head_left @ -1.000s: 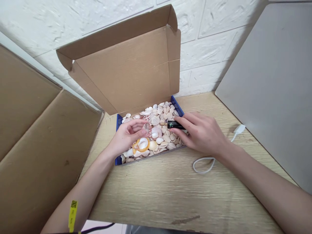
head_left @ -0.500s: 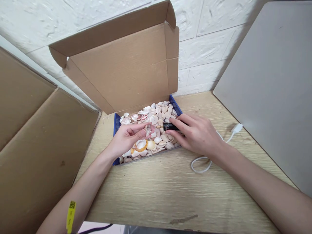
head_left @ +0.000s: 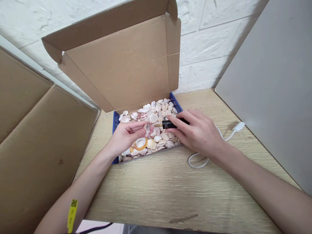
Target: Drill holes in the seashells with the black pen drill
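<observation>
Between the thumb and fingers of my left hand [head_left: 129, 135] is a small pale seashell [head_left: 147, 129], held above the box. My right hand [head_left: 195, 130] grips a black mini electric drill [head_left: 168, 124] with a brass-coloured tip that points left at the shell. The tip's very end is close to the shell; I cannot tell whether they touch. Below both hands lies a shallow cardboard box with blue side walls [head_left: 116, 125], filled with white, pinkish and cream seashells [head_left: 164, 136]. A larger orange-rimmed shell [head_left: 140, 144] rests on top at the front left.
The box's brown lid [head_left: 126, 61] stands raised against the white brick-patterned wall [head_left: 214, 32]. Another cardboard panel [head_left: 44, 146] is at the left, a grey board [head_left: 273, 81] at the right. A white cable [head_left: 197, 166] loops on the wooden table [head_left: 156, 195], its plug [head_left: 239, 126] farther right.
The view has shifted slightly. My two hands keep the shell and the drill in nearly the same places, with the shell turned a little.
</observation>
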A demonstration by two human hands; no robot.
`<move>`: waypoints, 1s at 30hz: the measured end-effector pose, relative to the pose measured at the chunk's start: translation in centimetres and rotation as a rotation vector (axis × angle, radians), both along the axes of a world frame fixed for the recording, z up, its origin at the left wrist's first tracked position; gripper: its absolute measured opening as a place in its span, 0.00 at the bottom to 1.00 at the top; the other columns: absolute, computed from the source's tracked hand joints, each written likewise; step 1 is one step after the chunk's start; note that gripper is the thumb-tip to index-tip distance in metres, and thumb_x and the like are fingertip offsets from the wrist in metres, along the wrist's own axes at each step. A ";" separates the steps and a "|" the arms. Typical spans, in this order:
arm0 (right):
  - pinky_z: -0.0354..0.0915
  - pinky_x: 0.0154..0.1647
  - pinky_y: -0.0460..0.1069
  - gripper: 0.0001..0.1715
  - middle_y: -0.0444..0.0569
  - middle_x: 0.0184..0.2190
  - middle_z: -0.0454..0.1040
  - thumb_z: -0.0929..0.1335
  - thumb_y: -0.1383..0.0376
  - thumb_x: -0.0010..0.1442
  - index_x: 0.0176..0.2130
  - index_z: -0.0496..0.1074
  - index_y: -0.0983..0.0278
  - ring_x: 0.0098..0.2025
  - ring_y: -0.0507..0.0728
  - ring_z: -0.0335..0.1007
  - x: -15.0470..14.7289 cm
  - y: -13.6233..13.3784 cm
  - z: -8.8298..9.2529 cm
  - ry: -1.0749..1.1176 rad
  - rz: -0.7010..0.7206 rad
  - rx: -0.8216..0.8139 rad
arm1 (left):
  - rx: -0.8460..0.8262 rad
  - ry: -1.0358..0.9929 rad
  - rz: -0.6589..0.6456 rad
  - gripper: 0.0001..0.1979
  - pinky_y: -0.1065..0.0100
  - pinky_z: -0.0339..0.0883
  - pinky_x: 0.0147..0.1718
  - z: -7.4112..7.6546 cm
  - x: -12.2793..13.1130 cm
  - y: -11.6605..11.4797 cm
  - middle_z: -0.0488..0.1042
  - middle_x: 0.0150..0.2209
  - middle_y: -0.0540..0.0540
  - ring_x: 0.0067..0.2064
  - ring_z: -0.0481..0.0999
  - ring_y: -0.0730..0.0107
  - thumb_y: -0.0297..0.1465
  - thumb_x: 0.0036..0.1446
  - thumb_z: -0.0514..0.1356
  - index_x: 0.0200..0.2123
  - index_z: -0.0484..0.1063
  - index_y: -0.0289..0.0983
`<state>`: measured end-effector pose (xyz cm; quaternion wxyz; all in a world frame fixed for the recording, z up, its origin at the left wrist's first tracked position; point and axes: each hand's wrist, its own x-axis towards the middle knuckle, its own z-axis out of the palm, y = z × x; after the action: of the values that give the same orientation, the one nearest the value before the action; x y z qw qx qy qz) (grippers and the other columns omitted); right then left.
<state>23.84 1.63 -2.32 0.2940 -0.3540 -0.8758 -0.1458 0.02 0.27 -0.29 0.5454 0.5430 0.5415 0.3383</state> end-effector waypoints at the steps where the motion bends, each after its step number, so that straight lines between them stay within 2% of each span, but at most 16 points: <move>1: 0.60 0.37 0.51 0.17 0.52 0.35 0.72 0.63 0.59 0.62 0.46 0.69 0.67 0.35 0.56 0.64 0.0 0.0 0.0 -0.004 -0.001 -0.005 | -0.003 0.000 -0.004 0.20 0.57 0.71 0.49 -0.1 0.0 0.0 0.79 0.43 0.43 0.46 0.78 0.58 0.36 0.49 0.66 0.47 0.75 0.39; 5: 0.60 0.37 0.51 0.17 0.52 0.34 0.72 0.63 0.59 0.63 0.47 0.69 0.67 0.36 0.56 0.64 0.0 -0.1 -0.1 -0.003 -0.005 -0.013 | -0.001 -0.045 -0.006 0.18 0.58 0.71 0.49 -0.2 -0.1 0.0 0.80 0.43 0.44 0.44 0.79 0.60 0.35 0.49 0.66 0.46 0.76 0.41; 8: 0.60 0.37 0.51 0.17 0.52 0.34 0.72 0.63 0.58 0.63 0.46 0.69 0.67 0.35 0.56 0.63 -0.1 -0.1 -0.1 0.001 -0.006 -0.016 | 0.003 -0.068 -0.001 0.19 0.58 0.72 0.48 -0.3 0.0 0.1 0.80 0.42 0.43 0.42 0.80 0.60 0.36 0.49 0.67 0.46 0.76 0.40; 12: 0.59 0.37 0.51 0.17 0.52 0.34 0.72 0.63 0.59 0.63 0.47 0.69 0.66 0.36 0.56 0.63 -0.2 -0.1 -0.1 0.002 -0.010 -0.013 | -0.008 -0.016 -0.001 0.20 0.58 0.72 0.47 0.0 0.1 0.1 0.80 0.41 0.42 0.44 0.79 0.59 0.36 0.48 0.67 0.45 0.76 0.38; 19: 0.56 0.40 0.53 0.15 0.51 0.39 0.73 0.64 0.61 0.62 0.48 0.68 0.63 0.40 0.57 0.64 -0.1 -0.3 0.4 0.037 -0.057 0.132 | -0.036 -0.028 -0.005 0.17 0.62 0.75 0.41 0.3 0.4 -0.1 0.81 0.37 0.44 0.39 0.81 0.60 0.33 0.45 0.69 0.41 0.77 0.37; 23: 0.55 0.41 0.53 0.18 0.52 0.40 0.73 0.64 0.61 0.62 0.50 0.66 0.64 0.42 0.57 0.63 0.0 -0.3 0.4 0.042 -0.034 0.123 | -0.017 0.035 0.001 0.18 0.61 0.76 0.38 0.3 0.4 -0.2 0.81 0.35 0.44 0.39 0.81 0.58 0.34 0.44 0.69 0.41 0.77 0.37; 30: 0.56 0.38 0.53 0.17 0.53 0.36 0.73 0.63 0.56 0.62 0.43 0.69 0.67 0.39 0.58 0.64 -0.1 0.1 0.1 0.039 -0.034 0.053 | -0.039 -0.020 -0.043 0.15 0.62 0.74 0.43 0.3 0.4 0.0 0.81 0.38 0.44 0.42 0.80 0.59 0.34 0.47 0.67 0.41 0.77 0.38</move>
<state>23.74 1.69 -2.27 0.3177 -0.3637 -0.8596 -0.1671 0.45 0.25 -0.04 0.5684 0.5405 0.5306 0.3213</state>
